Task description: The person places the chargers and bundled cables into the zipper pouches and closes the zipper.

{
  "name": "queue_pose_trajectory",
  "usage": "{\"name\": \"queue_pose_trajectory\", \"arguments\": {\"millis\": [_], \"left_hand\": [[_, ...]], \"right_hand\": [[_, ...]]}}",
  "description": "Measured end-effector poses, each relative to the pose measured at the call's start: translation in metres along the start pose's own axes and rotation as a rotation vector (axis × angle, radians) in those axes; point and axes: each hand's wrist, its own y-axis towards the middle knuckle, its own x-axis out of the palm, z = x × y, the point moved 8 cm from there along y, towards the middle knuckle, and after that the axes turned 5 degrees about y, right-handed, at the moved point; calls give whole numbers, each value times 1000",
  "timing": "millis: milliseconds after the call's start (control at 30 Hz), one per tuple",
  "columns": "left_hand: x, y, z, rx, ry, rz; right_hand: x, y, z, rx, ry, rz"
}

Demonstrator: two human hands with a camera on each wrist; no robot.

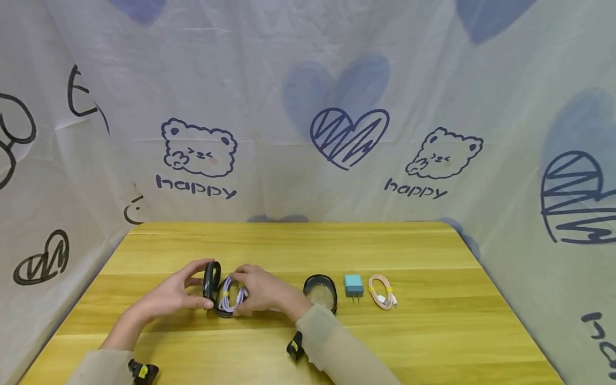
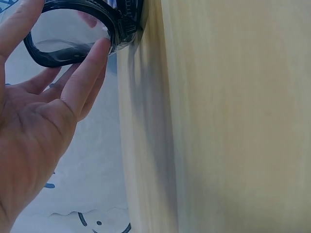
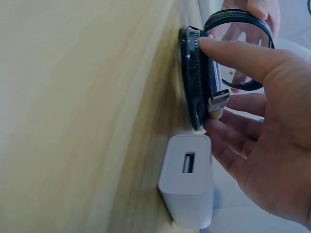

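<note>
Head view shows the left hand's (image 1: 170, 294) fingers clamped on the upright black-rimmed lid (image 1: 208, 286) and the right hand's (image 1: 264, 290) clamped on the purple cable coil (image 1: 224, 302), which sits in the case base (image 1: 224, 314), left of centre on the counter (image 1: 433, 342), long axis running near to far, far end leaning right.

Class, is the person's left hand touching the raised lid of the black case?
Touching: the head view shows the left hand gripping the raised lid, thumb at the near edge, fingers at the far.
</note>
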Motion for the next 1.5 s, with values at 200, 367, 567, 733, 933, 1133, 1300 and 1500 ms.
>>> {"name": "queue_pose_trajectory", "arguments": {"millis": [200, 367, 567, 733, 933, 1133, 1300, 1500], "left_hand": [[1, 1, 0, 11, 0, -7], [1, 2, 0, 11, -8, -19], [0, 1, 0, 5, -10, -26], [-1, 1, -1, 6, -15, -27], [-1, 0, -1, 0, -8, -26], [-1, 1, -1, 5, 2, -21], [-2, 1, 0, 3, 2, -17], [-2, 0, -1, 0, 4, -10]], "right_hand": [[7, 3, 2, -24, -45, -6], [9, 3, 3, -16, -23, 10], [9, 2, 1, -15, -26, 26], [9, 2, -2, -8, -48, 27], [8, 3, -2, 34, -9, 48], [8, 3, 0, 80, -41, 70], [7, 3, 1, 69, -65, 76], [3, -1, 4, 79, -18, 90]]}}
